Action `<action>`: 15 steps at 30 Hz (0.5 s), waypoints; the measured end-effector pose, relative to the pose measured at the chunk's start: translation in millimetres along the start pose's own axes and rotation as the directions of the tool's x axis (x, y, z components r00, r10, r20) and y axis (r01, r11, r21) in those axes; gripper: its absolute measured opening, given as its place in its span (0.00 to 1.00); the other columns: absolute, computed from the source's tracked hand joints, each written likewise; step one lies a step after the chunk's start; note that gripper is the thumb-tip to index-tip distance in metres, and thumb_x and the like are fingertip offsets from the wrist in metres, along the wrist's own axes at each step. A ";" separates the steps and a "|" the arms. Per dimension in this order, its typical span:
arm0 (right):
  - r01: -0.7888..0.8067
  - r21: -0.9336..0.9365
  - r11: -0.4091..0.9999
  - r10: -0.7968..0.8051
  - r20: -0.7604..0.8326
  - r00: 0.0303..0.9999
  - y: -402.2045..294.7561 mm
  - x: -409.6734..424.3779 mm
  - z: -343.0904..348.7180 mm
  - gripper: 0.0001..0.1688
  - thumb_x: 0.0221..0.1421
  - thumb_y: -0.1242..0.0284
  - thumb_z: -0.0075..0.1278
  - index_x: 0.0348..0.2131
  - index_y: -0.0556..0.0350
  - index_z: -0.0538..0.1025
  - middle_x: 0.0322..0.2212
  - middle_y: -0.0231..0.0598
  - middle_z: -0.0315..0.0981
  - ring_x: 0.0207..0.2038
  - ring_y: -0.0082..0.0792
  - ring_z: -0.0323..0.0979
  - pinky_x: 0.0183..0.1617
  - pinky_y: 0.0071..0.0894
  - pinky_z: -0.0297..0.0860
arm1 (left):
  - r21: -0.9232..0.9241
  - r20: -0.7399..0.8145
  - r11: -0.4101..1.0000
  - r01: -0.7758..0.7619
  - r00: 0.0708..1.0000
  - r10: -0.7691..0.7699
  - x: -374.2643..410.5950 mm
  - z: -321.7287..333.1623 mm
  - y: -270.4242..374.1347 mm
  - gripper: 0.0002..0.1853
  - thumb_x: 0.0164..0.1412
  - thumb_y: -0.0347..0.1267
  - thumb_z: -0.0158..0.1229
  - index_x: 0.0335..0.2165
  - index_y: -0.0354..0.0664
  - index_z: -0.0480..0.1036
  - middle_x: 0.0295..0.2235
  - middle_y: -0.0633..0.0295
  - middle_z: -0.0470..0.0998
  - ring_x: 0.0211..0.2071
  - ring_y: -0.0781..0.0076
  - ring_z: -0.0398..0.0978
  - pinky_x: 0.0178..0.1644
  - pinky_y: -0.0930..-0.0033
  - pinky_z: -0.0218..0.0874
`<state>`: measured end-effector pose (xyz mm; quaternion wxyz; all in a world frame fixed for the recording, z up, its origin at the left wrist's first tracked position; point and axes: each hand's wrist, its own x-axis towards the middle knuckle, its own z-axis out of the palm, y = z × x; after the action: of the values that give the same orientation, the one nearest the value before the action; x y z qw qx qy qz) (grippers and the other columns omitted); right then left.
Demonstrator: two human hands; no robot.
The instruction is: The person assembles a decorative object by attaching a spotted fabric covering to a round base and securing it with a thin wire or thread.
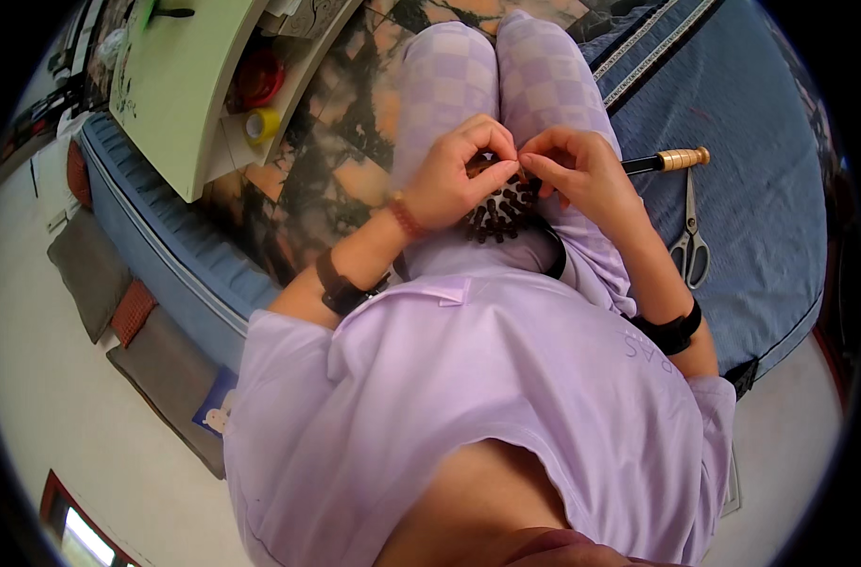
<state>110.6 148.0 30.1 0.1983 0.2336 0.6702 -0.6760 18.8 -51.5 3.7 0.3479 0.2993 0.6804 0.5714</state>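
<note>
My left hand [466, 159] and my right hand [575, 166] meet above my lap with thumbs and forefingers pinched together. Between the fingertips is a small thin piece [522, 169], too fine to identify. Just below them a round object with dark brown knobbed pegs [500, 216] rests on my lap, partly hidden by both hands. To the right, a black shaft with a ridged light-wood handle [679, 159] sticks out from behind my right wrist. Whether it joins the pegged object cannot be seen. A pair of scissors [691, 244] with grey handles lies by the handle.
A blue quilted cover [763, 212] spreads to my right, with patterned black-and-white bands [650, 57] across it. At the left stands a pale green table [182, 78], its shelf holding yellow tape [262, 126] and a red bowl [260, 79]. Grey cushions [164, 383] lie beyond a blue padded edge [168, 220].
</note>
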 end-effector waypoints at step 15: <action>0.478 0.208 0.853 -0.345 -0.463 0.817 11.4 10.3 -51.4 0.04 0.65 0.75 0.55 0.38 0.57 0.77 0.32 0.35 0.79 0.33 0.25 0.80 0.35 0.22 0.74 | -0.075 0.026 0.997 0.022 0.999 -0.020 0.5 -4.8 -9.2 0.03 0.64 0.21 0.60 0.35 0.38 0.74 0.38 0.60 0.77 0.40 0.69 0.75 0.48 0.70 0.67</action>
<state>111.4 199.5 15.2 -0.1390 0.2458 0.6145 -0.7367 14.5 -55.4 -4.9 0.3735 0.2861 0.6569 0.5892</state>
